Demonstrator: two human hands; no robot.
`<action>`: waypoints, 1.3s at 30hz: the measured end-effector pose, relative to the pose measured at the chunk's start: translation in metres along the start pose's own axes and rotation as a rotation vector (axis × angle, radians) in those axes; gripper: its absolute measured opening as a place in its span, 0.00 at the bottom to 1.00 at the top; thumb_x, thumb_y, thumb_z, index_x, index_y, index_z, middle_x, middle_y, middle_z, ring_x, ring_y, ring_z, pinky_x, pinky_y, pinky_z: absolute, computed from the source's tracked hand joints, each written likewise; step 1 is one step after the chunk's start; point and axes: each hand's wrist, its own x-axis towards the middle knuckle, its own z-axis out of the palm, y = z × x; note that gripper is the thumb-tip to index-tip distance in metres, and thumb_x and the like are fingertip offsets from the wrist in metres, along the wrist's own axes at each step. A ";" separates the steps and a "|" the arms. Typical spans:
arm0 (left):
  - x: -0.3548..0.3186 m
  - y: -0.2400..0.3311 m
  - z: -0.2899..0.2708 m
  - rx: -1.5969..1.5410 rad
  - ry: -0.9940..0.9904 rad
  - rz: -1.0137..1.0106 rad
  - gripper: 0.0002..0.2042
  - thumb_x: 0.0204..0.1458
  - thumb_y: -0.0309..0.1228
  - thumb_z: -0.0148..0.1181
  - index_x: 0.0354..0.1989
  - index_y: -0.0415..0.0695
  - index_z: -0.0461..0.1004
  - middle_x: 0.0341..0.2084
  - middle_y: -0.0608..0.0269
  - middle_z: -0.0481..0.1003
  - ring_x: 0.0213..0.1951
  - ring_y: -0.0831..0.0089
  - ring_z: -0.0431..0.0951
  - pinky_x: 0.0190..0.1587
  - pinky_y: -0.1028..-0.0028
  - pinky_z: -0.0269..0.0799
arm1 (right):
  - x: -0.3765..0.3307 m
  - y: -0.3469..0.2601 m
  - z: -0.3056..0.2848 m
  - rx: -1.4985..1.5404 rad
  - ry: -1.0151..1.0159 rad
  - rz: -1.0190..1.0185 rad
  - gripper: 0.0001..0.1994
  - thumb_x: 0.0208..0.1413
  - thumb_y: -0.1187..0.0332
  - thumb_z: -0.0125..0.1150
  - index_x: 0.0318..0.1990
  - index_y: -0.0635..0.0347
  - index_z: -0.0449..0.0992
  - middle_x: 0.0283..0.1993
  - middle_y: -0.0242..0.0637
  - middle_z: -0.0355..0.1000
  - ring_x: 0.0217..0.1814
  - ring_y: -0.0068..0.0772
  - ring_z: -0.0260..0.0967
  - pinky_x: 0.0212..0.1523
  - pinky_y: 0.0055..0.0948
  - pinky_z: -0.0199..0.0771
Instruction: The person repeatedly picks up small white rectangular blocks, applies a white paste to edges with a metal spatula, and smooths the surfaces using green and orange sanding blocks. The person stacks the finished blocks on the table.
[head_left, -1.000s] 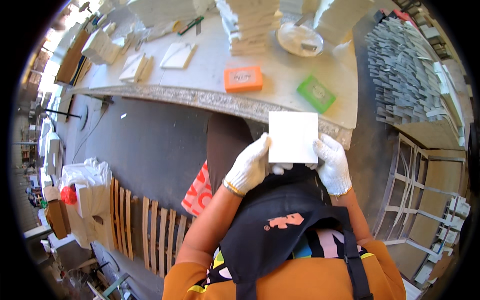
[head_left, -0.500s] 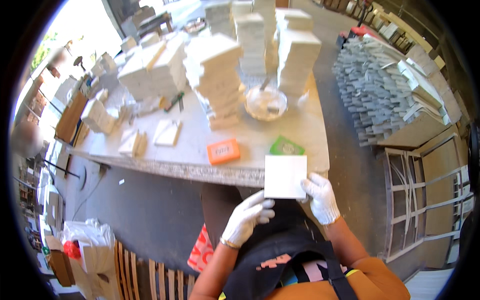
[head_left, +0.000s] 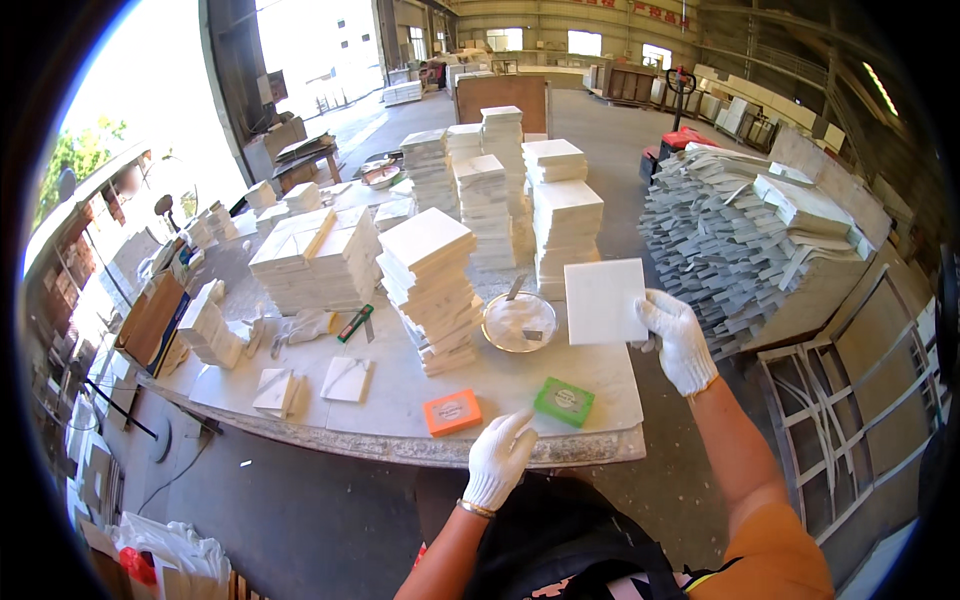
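Observation:
My right hand [head_left: 678, 340], in a white knit glove, pinches the right edge of a square white tile [head_left: 605, 302] and holds it up above the table's right side. My left hand [head_left: 500, 462], gloved alike, is empty with its fingers stretched out over the table's front edge. It is between an orange block [head_left: 452, 412] and a green block [head_left: 564, 401], both lying flat near that edge. Behind them stands a round bowl [head_left: 519, 322] of white paste with a scraper leaning in it. A tall, uneven stack of white tiles [head_left: 430, 290] rises just left of the bowl.
More tile stacks [head_left: 568, 225] stand behind on the table [head_left: 420, 445]. Loose tiles [head_left: 347, 379], a green utility knife [head_left: 354, 324] and gloves [head_left: 303, 328] lie leftward. Right of the table is a heap of grey strips [head_left: 735, 235], with a metal frame [head_left: 850, 400] nearer me.
The view has tilted up, showing more of the hall. My right hand has lifted the tile up and away from me. My left hand has left the tile's lower edge.

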 end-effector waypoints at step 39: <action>0.048 -0.048 0.029 0.335 -0.064 0.224 0.22 0.49 0.30 0.61 0.55 0.46 0.72 0.41 0.58 0.77 0.48 0.58 0.76 0.49 0.59 0.69 | 0.264 -0.047 0.040 -1.381 0.039 -0.150 0.42 0.47 0.31 0.56 0.60 0.56 0.74 0.59 0.51 0.73 0.62 0.48 0.71 0.60 0.42 0.70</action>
